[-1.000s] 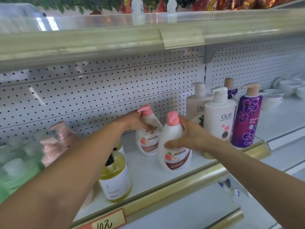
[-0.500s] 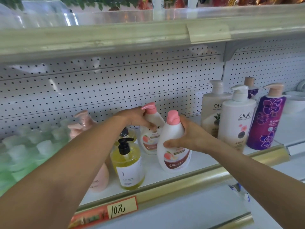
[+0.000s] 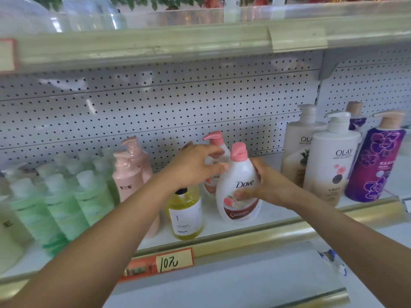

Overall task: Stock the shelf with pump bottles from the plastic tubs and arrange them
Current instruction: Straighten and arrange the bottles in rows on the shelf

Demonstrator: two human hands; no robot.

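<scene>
Two white Dove pump bottles with pink pumps stand mid-shelf, one behind the other. My right hand (image 3: 266, 187) grips the front Dove bottle (image 3: 241, 172) from its right side, thumb across the peach label. My left hand (image 3: 195, 167) reaches over a yellow bottle and curls its fingers round the neck of the rear Dove bottle (image 3: 216, 141), whose body is mostly hidden behind the hand and the front bottle. Both bottles stand upright on the white shelf (image 3: 278, 213).
A yellow bottle with a black pump (image 3: 185, 215) stands under my left forearm. Pink bottles (image 3: 131, 172) and several green bottles (image 3: 60, 196) fill the left. Two Olay bottles (image 3: 331, 161) and a purple bottle (image 3: 375, 165) stand on the right. A gold rail (image 3: 278, 233) carries a price tag (image 3: 173, 260).
The view has swung left, showing more green bottles. My right thumb sits lower on the front bottle, and its Dove name now faces me. My left hand's fingers have spread a little.
</scene>
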